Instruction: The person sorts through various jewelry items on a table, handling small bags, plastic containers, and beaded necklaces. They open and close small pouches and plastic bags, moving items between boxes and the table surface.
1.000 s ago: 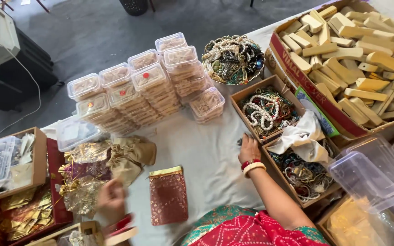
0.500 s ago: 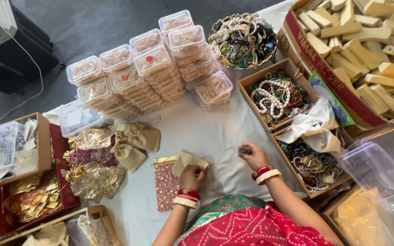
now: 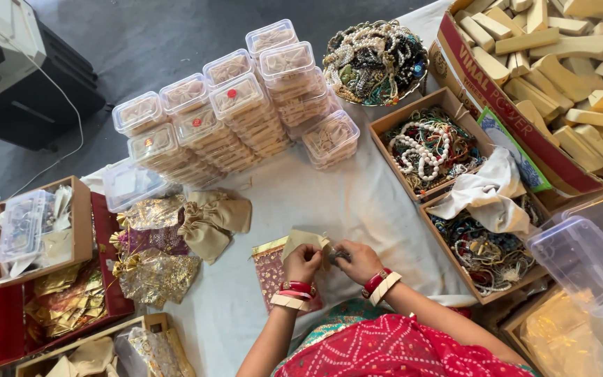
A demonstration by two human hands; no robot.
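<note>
My left hand (image 3: pixel 302 263) holds a small beige cloth pouch (image 3: pixel 303 239) just above the white sheet (image 3: pixel 357 202). My right hand (image 3: pixel 358 260) pinches a small dark piece of jewellery (image 3: pixel 336 256) at the pouch's edge, the two hands touching. Under my left hand lies a flat maroon pouch with a gold top (image 3: pixel 271 269). Both wrists wear red and cream bangles.
Stacks of clear plastic boxes (image 3: pixel 246 112) stand at the back. A bowl of beaded jewellery (image 3: pixel 375 61) and two cardboard trays of necklaces (image 3: pixel 430 146) lie right, with a white cloth (image 3: pixel 486 192). Beige and gold pouches (image 3: pixel 207 220) lie left. Wooden pieces fill a red carton (image 3: pixel 567 77).
My right hand came left from the sheet with the small piece and met my left hand, which lifted the beige pouch off the maroon one.
</note>
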